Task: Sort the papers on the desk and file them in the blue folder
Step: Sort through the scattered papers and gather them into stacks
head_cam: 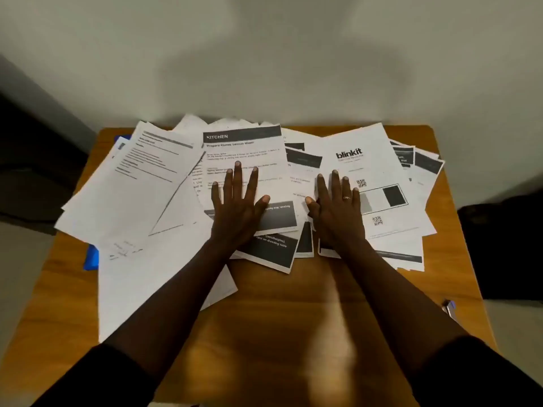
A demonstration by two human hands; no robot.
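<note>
l hand (236,214), r hand (338,214) flat atop papers (141,201); blue folder (91,257) left

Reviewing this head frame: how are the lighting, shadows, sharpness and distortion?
Head view: dim, warm light; broad soft shadows on the wall; a pale sheen on the bare desk; wide-angle bowing at its edges; KITCHEN sheet and blinkit sheet headings read, small print is smeared; the dark corners lose detail.

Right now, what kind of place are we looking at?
Probably a home or small-office work spot: a small wooden desk against a plain wall, loose printed papers spread over it, including a KITCHEN sheet and a blinkit sheet, and a blue folder edge showing under them at left.
</note>
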